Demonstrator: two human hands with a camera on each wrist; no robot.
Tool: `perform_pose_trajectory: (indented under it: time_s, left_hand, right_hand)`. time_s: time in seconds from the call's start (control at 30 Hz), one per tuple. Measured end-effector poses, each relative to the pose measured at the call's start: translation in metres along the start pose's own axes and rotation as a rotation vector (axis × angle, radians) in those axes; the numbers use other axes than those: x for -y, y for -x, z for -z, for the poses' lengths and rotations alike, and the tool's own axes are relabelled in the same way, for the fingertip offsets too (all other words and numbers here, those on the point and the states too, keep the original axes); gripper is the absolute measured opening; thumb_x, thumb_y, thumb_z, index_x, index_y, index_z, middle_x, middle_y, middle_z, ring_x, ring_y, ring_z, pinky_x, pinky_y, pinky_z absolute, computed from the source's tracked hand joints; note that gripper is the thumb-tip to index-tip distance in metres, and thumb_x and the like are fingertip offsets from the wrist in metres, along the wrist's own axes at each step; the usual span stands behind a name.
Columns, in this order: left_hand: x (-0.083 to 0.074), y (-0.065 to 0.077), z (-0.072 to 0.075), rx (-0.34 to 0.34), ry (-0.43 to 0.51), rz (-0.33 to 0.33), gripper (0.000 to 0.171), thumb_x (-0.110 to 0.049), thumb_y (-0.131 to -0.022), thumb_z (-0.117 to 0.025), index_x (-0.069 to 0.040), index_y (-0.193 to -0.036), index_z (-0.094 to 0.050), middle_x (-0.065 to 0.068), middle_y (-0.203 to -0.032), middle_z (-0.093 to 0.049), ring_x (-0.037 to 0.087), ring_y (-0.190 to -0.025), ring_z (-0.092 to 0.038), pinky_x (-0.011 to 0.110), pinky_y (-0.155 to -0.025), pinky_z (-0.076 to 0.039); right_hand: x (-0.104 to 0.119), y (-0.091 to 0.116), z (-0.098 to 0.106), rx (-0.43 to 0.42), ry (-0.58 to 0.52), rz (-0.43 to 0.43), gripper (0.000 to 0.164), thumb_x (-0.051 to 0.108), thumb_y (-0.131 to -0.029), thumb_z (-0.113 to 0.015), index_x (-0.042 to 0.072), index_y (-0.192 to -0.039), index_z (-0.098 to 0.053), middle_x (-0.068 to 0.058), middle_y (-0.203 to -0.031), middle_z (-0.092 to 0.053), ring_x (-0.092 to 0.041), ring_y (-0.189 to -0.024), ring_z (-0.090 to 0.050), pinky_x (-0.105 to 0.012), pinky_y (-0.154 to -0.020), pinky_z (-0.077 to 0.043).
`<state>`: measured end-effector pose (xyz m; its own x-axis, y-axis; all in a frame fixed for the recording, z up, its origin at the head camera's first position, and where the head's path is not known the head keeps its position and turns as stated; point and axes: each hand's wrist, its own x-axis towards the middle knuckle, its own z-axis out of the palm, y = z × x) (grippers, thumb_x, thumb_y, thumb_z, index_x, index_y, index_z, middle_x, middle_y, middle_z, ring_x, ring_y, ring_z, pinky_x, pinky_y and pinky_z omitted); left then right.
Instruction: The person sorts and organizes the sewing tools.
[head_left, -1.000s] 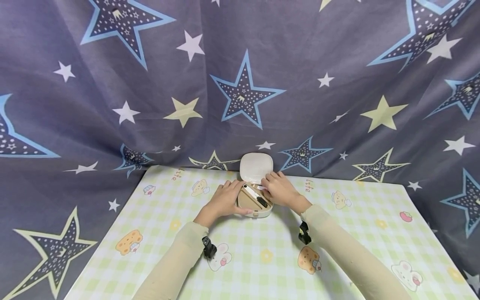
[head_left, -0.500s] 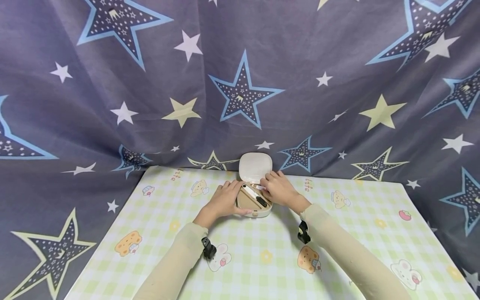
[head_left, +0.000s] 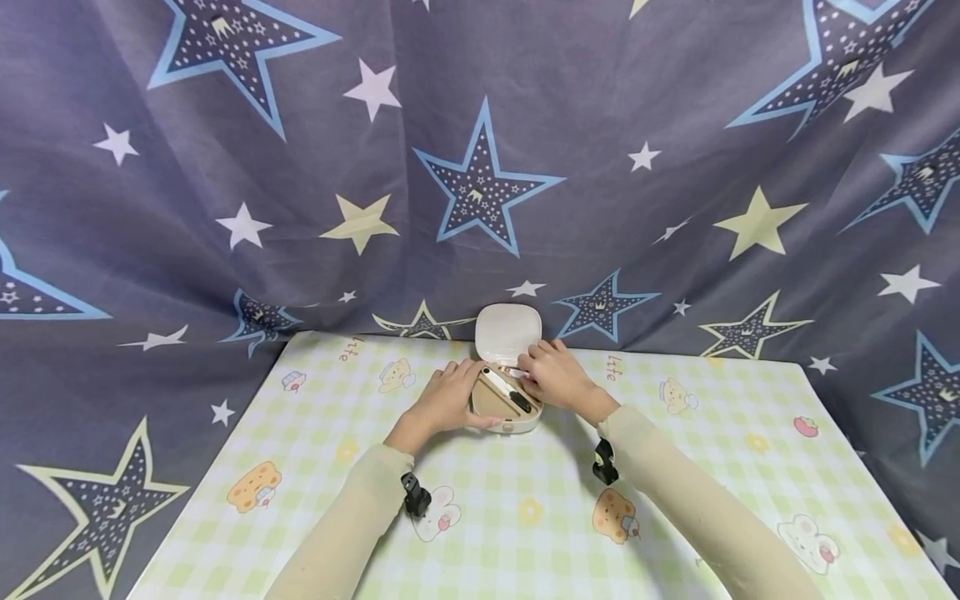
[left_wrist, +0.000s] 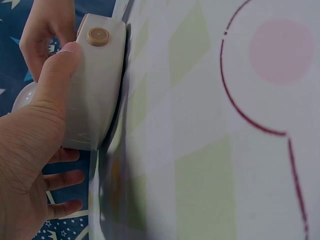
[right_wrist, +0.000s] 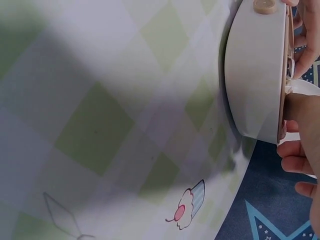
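Note:
A small white case (head_left: 519, 426) with a tan interior stands near the table's back edge, its white lid (head_left: 507, 332) raised. A round brown button (left_wrist: 98, 36) sits on its front wall. Inside, a slim white tool with a black end (head_left: 519, 402) lies diagonally. My left hand (head_left: 441, 402) grips the case from the left, thumb at the front rim, other fingers behind it. My right hand (head_left: 557, 377) bends over the right side, with a digit reaching inside in the right wrist view. A small pale piece shows beside its fingertips; I cannot tell whether they pinch it.
A green-and-white checked cloth with cartoon prints covers the table (head_left: 495, 533). Directly behind the case hangs a dark blue curtain (head_left: 600, 233) printed with stars. Both wrists wear black straps.
The whole view has shifted slightly. Both hands keep their places at the case, and the tool inside lies as before.

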<state>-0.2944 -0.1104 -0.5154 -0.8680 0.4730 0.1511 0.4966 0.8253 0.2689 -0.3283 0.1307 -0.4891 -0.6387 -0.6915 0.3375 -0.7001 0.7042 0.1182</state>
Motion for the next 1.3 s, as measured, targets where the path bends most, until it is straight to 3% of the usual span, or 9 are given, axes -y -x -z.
perform_pose_trajectory:
  time_s: [0.3, 0.5, 0.7, 1.03, 1.3]
  left_hand:
    - [-0.003, -0.001, 0.002, 0.012, 0.024, 0.004, 0.104, -0.069, -0.072, -0.08, -0.011, -0.15, -0.044, 0.011, -0.14, -0.055, 0.033, -0.123, -0.054, 0.056, -0.1, -0.047]
    - [-0.005, -0.001, 0.001, 0.015, 0.032, 0.002, 0.104, -0.068, -0.072, -0.081, -0.011, -0.15, -0.044, 0.011, -0.141, -0.055, 0.034, -0.125, -0.053, 0.057, -0.102, -0.046]
    - [-0.006, 0.0, -0.001, 0.005, 0.057, -0.004, 0.103, -0.066, -0.071, -0.083, -0.012, -0.149, -0.045, 0.011, -0.14, -0.055, 0.034, -0.123, -0.054, 0.056, -0.101, -0.047]
    - [-0.003, -0.001, -0.001, 0.006, 0.035, -0.007, 0.107, -0.07, -0.07, -0.081, -0.012, -0.152, -0.042, 0.011, -0.138, -0.055, 0.032, -0.12, -0.054, 0.053, -0.098, -0.049]
    - [0.0, -0.003, 0.001, 0.006, 0.058, -0.01, 0.103, -0.065, -0.072, -0.083, -0.013, -0.151, -0.043, 0.011, -0.137, -0.056, 0.032, -0.118, -0.055, 0.052, -0.097, -0.049]
  right_hand:
    - [0.001, 0.001, 0.015, 0.03, -0.117, -0.05, 0.012, 0.024, -0.093, -0.072, 0.013, -0.09, -0.067, -0.003, -0.083, -0.056, -0.024, -0.084, -0.051, -0.042, -0.079, -0.041]
    - [-0.006, 0.004, 0.037, 0.046, -0.2, -0.094, 0.02, 0.025, -0.092, -0.071, 0.009, -0.105, -0.072, -0.008, -0.099, -0.067, -0.027, -0.093, -0.058, -0.047, -0.087, -0.049]
    - [-0.014, 0.016, 0.064, 0.054, -0.259, -0.095, 0.026, 0.026, -0.093, -0.07, 0.008, -0.111, -0.072, -0.012, -0.106, -0.07, -0.028, -0.095, -0.06, -0.05, -0.088, -0.05]
    - [-0.027, 0.041, 0.091, -0.005, -0.181, -0.048, 0.026, 0.027, -0.092, -0.072, 0.009, -0.11, -0.072, -0.009, -0.109, -0.069, -0.028, -0.097, -0.061, -0.048, -0.085, -0.049]
    - [-0.034, 0.065, 0.098, 0.043, -0.101, 0.001, 0.025, 0.027, -0.089, -0.076, 0.01, -0.107, -0.072, -0.007, -0.1, -0.067, -0.026, -0.092, -0.062, -0.045, -0.078, -0.047]
